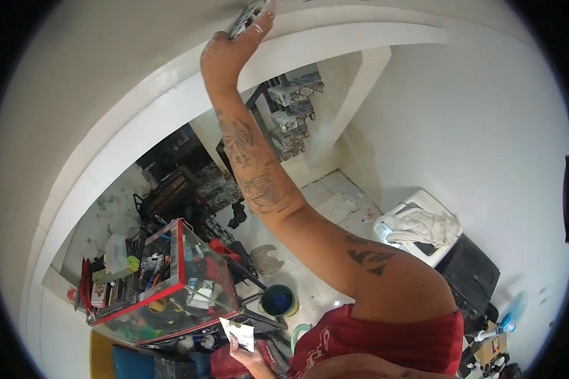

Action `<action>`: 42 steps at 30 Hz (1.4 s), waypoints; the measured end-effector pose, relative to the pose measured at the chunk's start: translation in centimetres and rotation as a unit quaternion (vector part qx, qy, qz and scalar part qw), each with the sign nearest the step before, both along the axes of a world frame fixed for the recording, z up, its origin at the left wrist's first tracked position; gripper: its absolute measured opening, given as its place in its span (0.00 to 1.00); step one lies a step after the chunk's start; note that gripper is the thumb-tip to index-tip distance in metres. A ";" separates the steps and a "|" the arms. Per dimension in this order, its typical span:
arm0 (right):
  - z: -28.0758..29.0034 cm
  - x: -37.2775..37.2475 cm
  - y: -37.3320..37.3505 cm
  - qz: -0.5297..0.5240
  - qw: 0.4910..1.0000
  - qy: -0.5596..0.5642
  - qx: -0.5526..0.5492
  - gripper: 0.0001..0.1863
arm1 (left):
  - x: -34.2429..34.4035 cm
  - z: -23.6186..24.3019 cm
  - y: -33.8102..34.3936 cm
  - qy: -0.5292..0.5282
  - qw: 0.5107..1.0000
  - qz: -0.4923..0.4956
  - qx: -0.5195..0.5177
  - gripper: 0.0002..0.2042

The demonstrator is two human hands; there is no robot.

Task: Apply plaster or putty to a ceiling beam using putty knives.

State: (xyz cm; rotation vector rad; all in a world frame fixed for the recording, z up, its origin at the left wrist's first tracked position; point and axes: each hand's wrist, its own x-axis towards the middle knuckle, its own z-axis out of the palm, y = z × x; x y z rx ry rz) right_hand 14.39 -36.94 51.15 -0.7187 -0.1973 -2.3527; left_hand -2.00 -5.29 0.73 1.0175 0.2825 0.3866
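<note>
a head-worn fisheye, the left of two, looks down and forward; the right shoulder [411, 287] sits close to the lens, the right hand [232, 54] at the upper edge, the tiled floor [300, 275] much farther below, the white beam [348, 38] bowing across the top.

Soft light, pale wall [474, 120] bright, bowed edges; black corners

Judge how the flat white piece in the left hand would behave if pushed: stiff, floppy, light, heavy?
The flat white piece is probably stiff, since it juts flat from the left hand without drooping. It looks thin, so likely light for its size.
</note>
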 end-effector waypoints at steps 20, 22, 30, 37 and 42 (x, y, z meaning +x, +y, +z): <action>-21.7 -2.0 12.3 0.809 0.468 0.212 -0.284 0.41 | 2.9 10.1 -1.7 -0.031 0.989 -0.024 -0.144 0.16; -28.1 -3.0 13.3 0.866 0.370 0.265 -0.208 0.43 | 3.1 9.9 -0.5 -0.067 0.986 -0.021 -0.154 0.14; -41.5 -5.4 17.9 0.740 0.279 0.547 -0.275 0.30 | 3.9 7.1 2.4 -0.055 0.970 0.043 -0.232 0.10; -49.9 -4.9 18.2 0.361 0.217 0.673 -0.609 0.34 | 3.7 5.7 3.1 -0.041 0.967 0.039 -0.247 0.10; -51.4 -1.7 16.7 0.518 0.231 0.686 -0.455 0.33 | 4.0 4.0 3.9 -0.023 0.965 0.053 -0.255 0.09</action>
